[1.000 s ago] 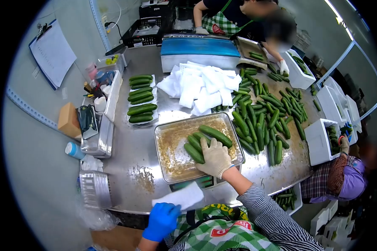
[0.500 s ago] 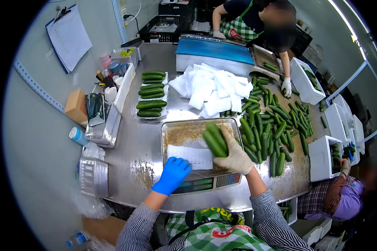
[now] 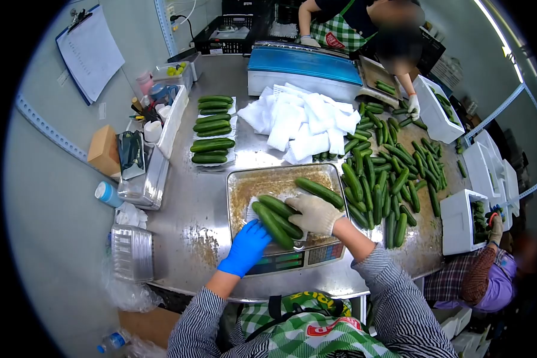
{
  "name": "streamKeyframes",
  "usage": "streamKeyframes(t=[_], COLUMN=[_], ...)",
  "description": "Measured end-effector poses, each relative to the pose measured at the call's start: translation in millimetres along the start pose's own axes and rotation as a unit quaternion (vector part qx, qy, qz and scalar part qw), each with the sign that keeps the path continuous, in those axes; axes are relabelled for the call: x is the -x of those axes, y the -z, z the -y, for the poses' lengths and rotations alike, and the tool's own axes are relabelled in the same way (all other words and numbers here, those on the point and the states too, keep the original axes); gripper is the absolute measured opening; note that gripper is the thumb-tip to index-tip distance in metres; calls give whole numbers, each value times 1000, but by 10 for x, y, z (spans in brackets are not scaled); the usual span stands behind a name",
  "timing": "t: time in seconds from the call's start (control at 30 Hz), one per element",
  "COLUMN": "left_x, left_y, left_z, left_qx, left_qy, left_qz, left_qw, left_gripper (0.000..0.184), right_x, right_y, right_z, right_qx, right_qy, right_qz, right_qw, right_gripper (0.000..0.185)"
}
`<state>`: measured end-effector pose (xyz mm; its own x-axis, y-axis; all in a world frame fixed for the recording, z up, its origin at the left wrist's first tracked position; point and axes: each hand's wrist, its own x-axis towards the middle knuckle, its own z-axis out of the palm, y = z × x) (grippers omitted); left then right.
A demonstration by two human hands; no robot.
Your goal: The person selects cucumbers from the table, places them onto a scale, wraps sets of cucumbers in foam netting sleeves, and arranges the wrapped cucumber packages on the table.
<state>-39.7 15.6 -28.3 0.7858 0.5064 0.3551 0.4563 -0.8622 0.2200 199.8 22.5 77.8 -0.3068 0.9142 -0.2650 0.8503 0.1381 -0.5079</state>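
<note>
Two cucumbers (image 3: 272, 224) lie side by side on a white foam net sheet (image 3: 252, 209), mostly hidden under them, in the metal tray (image 3: 238, 174). My left hand (image 3: 248, 246), in a blue glove, is at their lower left with its fingers against the sheet and the nearer cucumber. From the right, my right hand (image 3: 314, 214) in a cream glove has its fingers over the farther cucumber. Another cucumber (image 3: 319, 191) lies in the tray just above my right hand. Below the tray shows a scale's display (image 3: 292, 261).
White net sheets (image 3: 304, 122) are piled behind the tray. Many cucumbers (image 3: 394, 179) cover the table's right side. Wrapped-sheet rows of cucumbers (image 3: 213, 127) lie at left. A co-worker's gloved hand (image 3: 413, 107) is at the back right; another co-worker (image 3: 489, 268) is at the right edge.
The two cucumbers, lifted by my right hand half a second ago, now rest on the sheet. My left hand first brought that sheet onto the tray, and my right hand has moved left.
</note>
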Motion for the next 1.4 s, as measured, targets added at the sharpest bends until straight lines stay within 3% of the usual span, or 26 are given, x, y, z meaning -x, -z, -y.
streamKeyframes(t=[0.1,0.2,0.5,0.63,0.73,0.77,0.9,1.0,1.03,1.13,1.27,1.4], left_x=[16,25,66,62,65,68,66,42,36,16,-13,-22], left_y=[5,2,-76,-49,-74,-79,-36,-17,-21,-14,-17,1], left_z=[1,3,52,43,52,50,38,21,14,-5,-9,-35], left_qx=[8,13,33,40,44,46,41,32,31,42,38,3], left_qy=[2,6,-4,-1,1,1,1,4,7,13,21,58], left_qz=[-11,-8,0,10,6,5,3,-1,-7,-14,-21,-40], left_qw=[1000,1000,999,999,999,999,999,999,999,999,999,998], left_gripper=[26,25,28,30,31,31,31,32,31,28,21,14], right_x=[-57,-77,-237,-240,-231,-206,-136,-87,-34,17,-86,38], right_y=[154,118,123,90,155,78,159,-30,-15,71,-34,-123], right_z=[28,-37,118,26,201,239,361,175,107,210,118,151], right_qx=[-67,-127,-1,-172,-17,90,-8,-144,-165,-71,190,173], right_qy=[-39,-47,-103,-147,-115,-74,-140,-36,-19,-13,36,69], right_qz=[65,57,145,181,165,100,172,3,14,51,-64,-194], right_qw=[995,989,984,957,979,988,975,989,986,996,979,963], right_gripper=[50,50,54,63,62,58,68,62,54,52,53,46])
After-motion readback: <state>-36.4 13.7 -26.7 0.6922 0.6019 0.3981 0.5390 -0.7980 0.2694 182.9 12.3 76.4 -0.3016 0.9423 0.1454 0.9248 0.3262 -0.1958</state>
